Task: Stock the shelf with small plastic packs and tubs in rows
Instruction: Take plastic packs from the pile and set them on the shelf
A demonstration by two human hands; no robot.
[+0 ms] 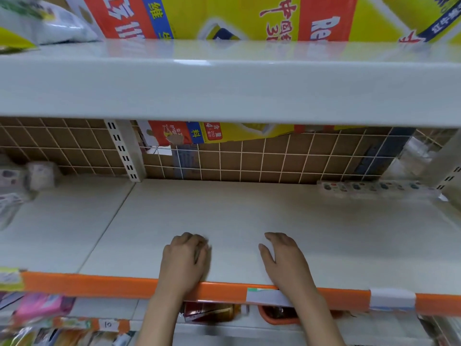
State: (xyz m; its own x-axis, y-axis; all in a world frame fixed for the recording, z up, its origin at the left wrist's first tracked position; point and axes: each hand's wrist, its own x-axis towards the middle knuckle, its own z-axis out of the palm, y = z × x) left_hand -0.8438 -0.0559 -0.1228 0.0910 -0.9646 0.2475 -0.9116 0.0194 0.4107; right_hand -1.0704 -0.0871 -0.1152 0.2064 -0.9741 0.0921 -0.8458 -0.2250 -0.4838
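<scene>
The white middle shelf (224,213) lies bare in front of me, with an orange front strip (87,283). My left hand (184,258) rests on the shelf near the front edge, its fingers loosely curled and nothing in them. My right hand (282,258) rests beside it, fingers relaxed and slightly spread, also holding nothing. A row of small plastic packs (374,188) lines the back right of the shelf. A few small wrapped packs (40,174) stand at the far left.
The upper shelf (224,83) hangs low overhead and carries red and yellow cartons (224,16). A wire grid back panel (249,161) closes the rear. Below the orange strip sit a pink pack (37,305), a dark red packet (209,312) and an orange tub (277,314).
</scene>
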